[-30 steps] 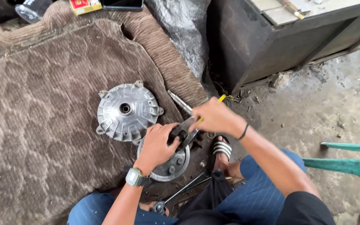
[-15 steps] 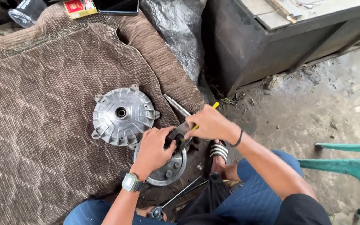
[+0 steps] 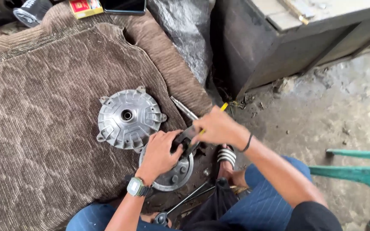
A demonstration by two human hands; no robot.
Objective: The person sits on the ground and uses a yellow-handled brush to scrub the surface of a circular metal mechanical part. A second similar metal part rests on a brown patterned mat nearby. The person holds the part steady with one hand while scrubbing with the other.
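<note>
A round silver metal plate (image 3: 173, 176) lies at the brown mat's near edge, with a dark curved part (image 3: 186, 137) on top of it. My left hand (image 3: 161, 153), with a watch at the wrist, presses on that dark part and the plate. My right hand (image 3: 218, 126) grips a yellow-handled tool (image 3: 223, 107) whose tip meets the dark part. A finned silver wheel hub (image 3: 128, 119) sits on the mat just left of my hands.
A brown ribbed mat (image 3: 43, 128) covers the left side. A metal rod (image 3: 184, 108) lies by the hub and a long wrench (image 3: 180, 204) by my knees. A dark cabinet (image 3: 279, 38) stands at the back right, green chair legs (image 3: 356, 171) at right.
Both hands stay on the dark part and plate; the right hand has shifted slightly with the tool. The camera view has moved a little.
</note>
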